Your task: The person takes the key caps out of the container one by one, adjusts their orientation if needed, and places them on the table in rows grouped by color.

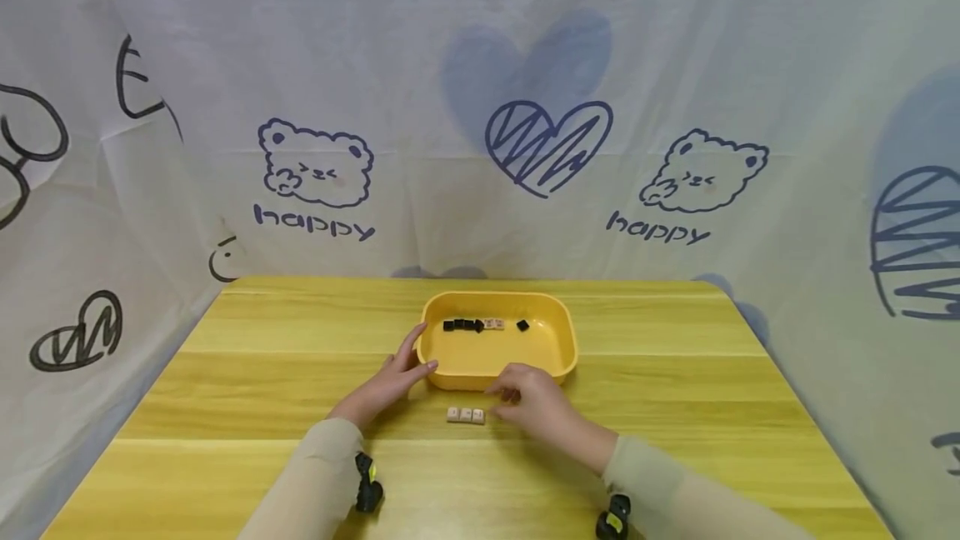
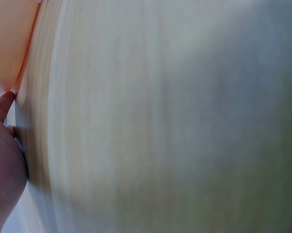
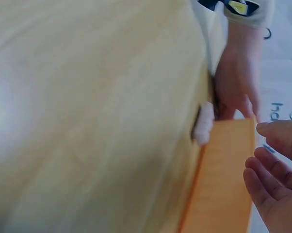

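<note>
A yellow plastic tray stands on the wooden table. Along its far side lie several black keycaps and a pair of pale keycaps, with one black keycap apart to the right. My left hand rests at the tray's left front corner, index finger along the side and thumb at the front rim. Three pale keycaps sit in a row on the table before the tray. Just right of them, my right hand hovers by the tray's front wall, fingers loosely bent, nothing visible between them.
The wooden table runs out to both sides of the tray. A white cloth with printed bears and hearts hangs behind it and at both sides. Each wrist carries a black strapped device.
</note>
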Demonstrator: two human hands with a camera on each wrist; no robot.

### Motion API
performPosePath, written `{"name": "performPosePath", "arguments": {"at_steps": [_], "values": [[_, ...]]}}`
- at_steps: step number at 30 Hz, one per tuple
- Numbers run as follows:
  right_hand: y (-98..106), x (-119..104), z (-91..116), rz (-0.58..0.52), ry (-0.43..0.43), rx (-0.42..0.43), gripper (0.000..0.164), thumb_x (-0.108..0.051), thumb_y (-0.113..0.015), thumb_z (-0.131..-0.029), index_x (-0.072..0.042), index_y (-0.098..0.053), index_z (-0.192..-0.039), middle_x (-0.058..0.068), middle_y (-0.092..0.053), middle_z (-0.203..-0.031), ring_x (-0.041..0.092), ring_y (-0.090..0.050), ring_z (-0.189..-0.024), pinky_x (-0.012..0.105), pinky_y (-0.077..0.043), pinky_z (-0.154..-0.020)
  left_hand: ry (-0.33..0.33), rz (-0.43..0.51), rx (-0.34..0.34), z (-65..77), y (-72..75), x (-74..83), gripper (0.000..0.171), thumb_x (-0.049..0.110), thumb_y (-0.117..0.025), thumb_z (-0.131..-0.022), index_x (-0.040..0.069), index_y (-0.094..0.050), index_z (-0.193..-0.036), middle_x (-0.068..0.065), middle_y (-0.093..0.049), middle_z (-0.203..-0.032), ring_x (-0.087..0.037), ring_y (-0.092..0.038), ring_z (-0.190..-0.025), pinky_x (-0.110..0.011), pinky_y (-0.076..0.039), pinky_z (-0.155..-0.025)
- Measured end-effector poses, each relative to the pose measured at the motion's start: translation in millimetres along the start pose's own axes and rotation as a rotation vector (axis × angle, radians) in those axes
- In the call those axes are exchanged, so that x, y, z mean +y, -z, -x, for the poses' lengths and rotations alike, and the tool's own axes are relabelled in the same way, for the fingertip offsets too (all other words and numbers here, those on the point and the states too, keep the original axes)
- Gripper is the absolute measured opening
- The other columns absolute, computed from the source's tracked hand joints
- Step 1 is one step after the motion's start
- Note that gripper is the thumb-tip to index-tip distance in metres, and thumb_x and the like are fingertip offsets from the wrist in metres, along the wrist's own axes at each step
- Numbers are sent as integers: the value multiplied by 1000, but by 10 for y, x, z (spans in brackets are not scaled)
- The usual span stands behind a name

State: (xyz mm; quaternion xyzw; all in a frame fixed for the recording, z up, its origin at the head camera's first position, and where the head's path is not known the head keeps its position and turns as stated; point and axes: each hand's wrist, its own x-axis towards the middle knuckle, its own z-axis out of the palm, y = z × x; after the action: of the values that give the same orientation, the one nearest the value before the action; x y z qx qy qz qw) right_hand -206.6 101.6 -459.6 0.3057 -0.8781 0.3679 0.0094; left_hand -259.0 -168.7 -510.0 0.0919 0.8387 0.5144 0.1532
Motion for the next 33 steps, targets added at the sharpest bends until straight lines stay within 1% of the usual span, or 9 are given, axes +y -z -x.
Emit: {"name": "performPosePath", "arguments": {"at_steps": [3,6,10,15,17,25,30,33], "values": [[88,-19,-61,15,-9,10,19,-2,-80,-79,-2,-74,-97,7,-67,-91,22,-62,-79,29,-54,-68,-1,-4,0,14,2,1,78,48,-52,-99,35,-1,-157,-25,-22,-156,-50,15,-141,-68,9,-107],[179,-21,-141,24,-41,13,20,-5,-79,-81,-5,-74,-101,4,-67,-94,20,-62,-81,27,-52,-69,3,-4,10,17,1,1,78,48,-52,-99,35,-2,-157,-24,-23,-155,-49,14,-141,-68,8,-107],[304,6,-259,39,-84,6,22,-8,-79,-83,-6,-73,-104,2,-68,-97,17,-61,-83,29,-52,-71,0,1,11,16,0,-1,79,48,-53,-98,34,-3,-157,-25,-23,-155,-50,14,-141,-68,8,-107],[410,128,-428,102,-122,-30,22,-10,-78,-84,-6,-73,-105,5,-69,-101,19,-61,-85,32,-52,-74,13,13,1,21,-3,-7,81,51,-54,-97,36,-2,-157,-26,-22,-155,-50,14,-141,-69,6,-107],[441,187,-495,110,-140,-52,22,-9,-77,-85,-6,-73,-106,7,-69,-103,19,-61,-86,33,-51,-76,12,16,0,23,-7,-9,81,50,-55,-97,36,-2,-157,-27,-22,-155,-50,14,-140,-70,6,-106],[484,424,-761,96,-181,-119,24,-6,-75,-86,-3,-72,-109,11,-69,-106,18,-58,-85,35,-50,-77,18,25,-8,28,-9,11,79,48,-54,-98,37,-2,-157,-25,-22,-156,-48,16,-141,-69,7,-107],[475,539,-924,119,-232,-176,29,-8,-74,-87,-2,-70,-115,11,-68,-112,23,-61,-95,36,-51,-82,6,8,0,27,0,24,78,46,-52,-99,33,-2,-158,-26,-22,-155,-50,15,-141,-67,9,-107],[470,573,-996,114,-260,-212,31,-8,-74,-87,-2,-69,-118,11,-67,-115,26,-61,-102,38,-51,-86,9,-3,6,32,2,31,77,45,-52,-100,32,-3,-158,-26,-23,-155,-50,14,-141,-66,10,-108]]}}
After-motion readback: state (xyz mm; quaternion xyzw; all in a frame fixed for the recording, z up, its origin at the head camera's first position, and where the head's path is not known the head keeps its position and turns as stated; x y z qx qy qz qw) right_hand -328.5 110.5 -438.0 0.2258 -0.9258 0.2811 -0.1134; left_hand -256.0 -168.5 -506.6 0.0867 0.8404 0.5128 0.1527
